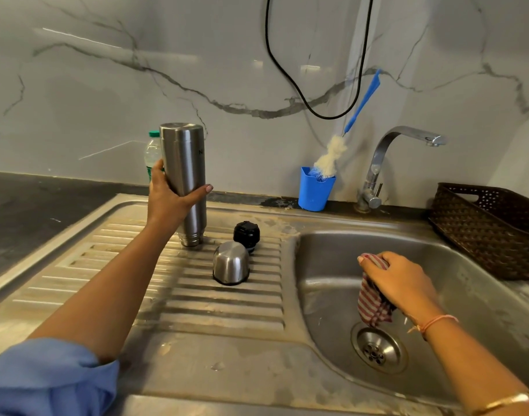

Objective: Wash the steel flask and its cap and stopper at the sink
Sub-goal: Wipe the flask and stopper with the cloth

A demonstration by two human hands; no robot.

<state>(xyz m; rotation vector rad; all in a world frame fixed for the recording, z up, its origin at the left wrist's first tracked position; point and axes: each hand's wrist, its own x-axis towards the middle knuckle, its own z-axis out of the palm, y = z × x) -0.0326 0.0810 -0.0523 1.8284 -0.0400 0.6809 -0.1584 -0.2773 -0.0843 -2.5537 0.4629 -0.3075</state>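
On the ribbed drainboard (131, 265) the left hand (167, 202) grips the steel flask (185, 181), inverted, mouth down. Beside it stand the steel cap (231, 262) and black stopper (246, 234). Over the sink basin (326, 295), the right hand (401, 280) clutches a striped cloth (373, 304).

Glossy grey-veined marble wall (107, 85) behind dark stone counter (32, 205), black cable (287, 73) hanging.

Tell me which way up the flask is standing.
Upside down. The flask stands with its threaded mouth on the ribbed drainboard and its flat base on top, held by the left hand.
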